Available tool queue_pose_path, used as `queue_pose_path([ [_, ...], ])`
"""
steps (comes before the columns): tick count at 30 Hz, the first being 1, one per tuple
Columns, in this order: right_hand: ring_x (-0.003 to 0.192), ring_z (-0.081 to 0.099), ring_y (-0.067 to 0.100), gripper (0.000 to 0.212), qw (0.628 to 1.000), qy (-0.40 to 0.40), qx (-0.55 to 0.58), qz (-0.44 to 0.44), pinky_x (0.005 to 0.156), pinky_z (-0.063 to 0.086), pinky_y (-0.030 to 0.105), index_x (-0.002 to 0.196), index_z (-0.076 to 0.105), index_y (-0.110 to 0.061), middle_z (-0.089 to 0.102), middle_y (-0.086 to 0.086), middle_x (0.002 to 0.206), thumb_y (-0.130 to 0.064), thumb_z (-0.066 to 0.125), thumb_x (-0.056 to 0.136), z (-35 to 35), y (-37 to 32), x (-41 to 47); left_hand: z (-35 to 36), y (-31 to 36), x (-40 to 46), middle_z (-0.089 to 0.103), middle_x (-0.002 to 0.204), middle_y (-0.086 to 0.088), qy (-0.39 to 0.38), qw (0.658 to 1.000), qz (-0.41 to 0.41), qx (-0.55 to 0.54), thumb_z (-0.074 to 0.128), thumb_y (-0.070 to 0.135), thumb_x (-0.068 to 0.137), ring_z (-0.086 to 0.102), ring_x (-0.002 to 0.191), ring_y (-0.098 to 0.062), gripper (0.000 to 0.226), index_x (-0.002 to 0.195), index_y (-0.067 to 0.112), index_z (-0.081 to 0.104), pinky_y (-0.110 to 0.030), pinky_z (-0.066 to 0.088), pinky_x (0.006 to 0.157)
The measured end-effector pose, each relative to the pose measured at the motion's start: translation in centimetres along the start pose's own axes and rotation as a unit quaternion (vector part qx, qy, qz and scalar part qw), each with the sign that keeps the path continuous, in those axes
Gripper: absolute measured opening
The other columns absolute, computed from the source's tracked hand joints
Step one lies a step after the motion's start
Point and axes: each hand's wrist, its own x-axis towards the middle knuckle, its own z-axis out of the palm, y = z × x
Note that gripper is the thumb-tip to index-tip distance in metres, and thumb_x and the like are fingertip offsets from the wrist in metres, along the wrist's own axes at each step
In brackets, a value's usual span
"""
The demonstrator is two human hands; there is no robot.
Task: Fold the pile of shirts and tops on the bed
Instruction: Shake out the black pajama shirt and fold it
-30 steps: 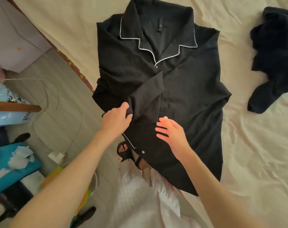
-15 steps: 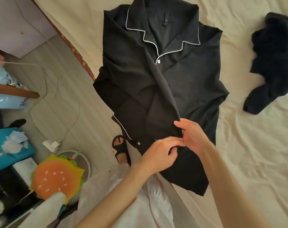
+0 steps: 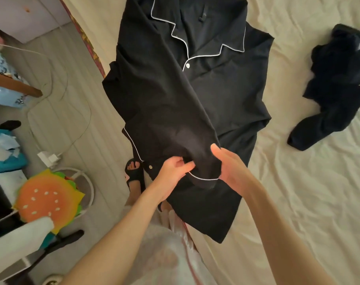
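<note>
On the bed: black white-piped cotton shirt (image 3: 205,95) lies flat on cream sheet (image 3: 298,192).
Sleeve cuff (image 3: 203,173): between both hands, over the shirt front.
Left hand (image 3: 173,171) grip: pinching cuff.
Right hand (image 3: 230,167) grip: grasping cuff's other side.

I see a matt black cloth shirt (image 3: 195,95), smooth weave w/ thin white piping on collar & cuff, lying on a cream bedsheet (image 3: 298,202) that's soft, creased cloth. Second dark garment (image 3: 335,87) looks thicker, matt, slightly fuzzy. Floor (image 3: 72,95) reads as pale wood-grain boards, low sheen; burger cushion (image 3: 45,198) is plush fabric; sandal (image 3: 135,173) matt black, rubbery.
</note>
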Motion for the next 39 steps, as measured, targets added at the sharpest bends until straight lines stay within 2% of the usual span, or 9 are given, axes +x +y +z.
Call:
queue_pose_path([
  [3,0.106,0.064,0.021,0.029,0.992,-0.049,-0.118,0.016,0.098,0.048,0.043,0.114,0.063,-0.015,0.069,0.001,0.111,-0.031,0.061,0.091,-0.8,1.1,-0.7,0.9,-1.0,-1.2,0.067,0.111,-0.007,0.037,0.998,-0.026,-0.035,0.063,0.017,0.088,0.064,0.103,-0.019,0.016,0.104,0.014,0.061,-0.04,0.052,0.093],
  [7,0.101,0.062,0.026,0.022,0.992,0.019,-0.123,0.002,0.092,0.051,0.041,0.105,0.06,-0.013,0.064,0.011,0.109,-0.031,0.052,0.096,-1.9,1.6,-1.3,0.4,-2.3,-1.4,0.056,0.118,-0.01,0.112,0.992,-0.057,-0.024,0.067,0.025,0.085,0.058,0.106,-0.019,0.035,0.111,0.009,0.053,-0.039,0.053,0.089],
  [12,0.103,0.062,0.029,0.025,0.993,0.037,-0.103,-0.047,0.098,0.048,0.045,0.1,0.061,-0.013,0.065,0.013,0.106,-0.034,0.046,0.097,-2.7,2.0,-2.1,-0.1,-1.4,0.1,0.045,0.137,0.002,0.084,0.981,-0.048,-0.165,0.068,0.024,0.084,0.04,0.128,-0.017,0.069,0.142,0.02,0.031,-0.041,0.033,0.108],
  [19,0.1,0.064,0.024,0.025,0.999,-0.001,0.016,-0.036,0.095,0.05,0.039,0.095,0.063,-0.008,0.068,0.009,0.102,-0.026,0.046,0.099,-3.3,0.7,-3.1,1.4,-0.9,0.3,0.057,0.123,0.009,0.028,0.986,-0.029,-0.163,0.06,0.025,0.09,0.044,0.124,-0.01,0.023,0.111,0.016,0.058,-0.038,0.022,0.114],
  [24,0.09,0.065,0.02,0.024,0.998,-0.032,0.055,-0.005,0.081,0.052,0.032,0.092,0.063,-0.007,0.07,0.008,0.095,-0.03,0.053,0.095,-4.4,0.3,-3.6,0.1,-0.5,0.5,0.027,0.151,-0.001,0.047,0.961,0.023,-0.27,0.05,0.021,0.096,0.021,0.142,-0.019,0.058,0.147,0.019,0.023,-0.044,0.02,0.116],
  [27,0.1,0.067,0.022,0.03,0.997,-0.05,0.054,0.002,0.091,0.052,0.035,0.107,0.066,-0.005,0.071,0.007,0.106,-0.029,0.052,0.096,-4.3,0.6,-3.7,0.1,0.4,0.8,0.039,0.147,0.0,-0.01,0.968,0.023,-0.248,0.061,0.027,0.089,0.03,0.139,-0.019,0.06,0.143,0.019,0.035,-0.042,0.018,0.117],
  [31,0.104,0.066,0.026,0.025,0.997,-0.07,0.032,0.009,0.095,0.049,0.039,0.114,0.065,-0.007,0.07,0.009,0.111,-0.019,0.054,0.095,-4.4,1.2,-3.8,0.8,0.7,0.2,0.063,0.124,-0.003,-0.011,0.965,0.041,-0.259,0.066,0.02,0.077,0.057,0.117,-0.02,0.051,0.127,0.014,0.054,-0.034,0.039,0.106],
  [37,0.092,0.068,0.022,0.016,0.999,0.031,-0.03,0.012,0.075,0.057,0.032,0.109,0.062,-0.008,0.07,0.009,0.102,-0.011,0.054,0.095,-5.8,2.7,-3.4,0.2,-2.9,-1.0,0.066,0.115,0.0,0.048,0.997,-0.045,-0.032,0.067,0.016,0.085,0.062,0.107,-0.019,0.028,0.111,0.024,0.059,-0.031,0.052,0.086],
  [39,0.087,0.066,0.019,0.018,0.994,0.068,-0.077,0.034,0.066,0.059,0.029,0.111,0.059,-0.01,0.066,0.008,0.101,-0.008,0.056,0.094,-6.4,3.9,-3.0,0.6,-4.2,-1.1,0.063,0.118,-0.003,0.049,0.994,-0.095,0.009,0.067,0.014,0.086,0.062,0.103,-0.019,0.039,0.121,0.02,0.052,-0.033,0.054,0.084],
])
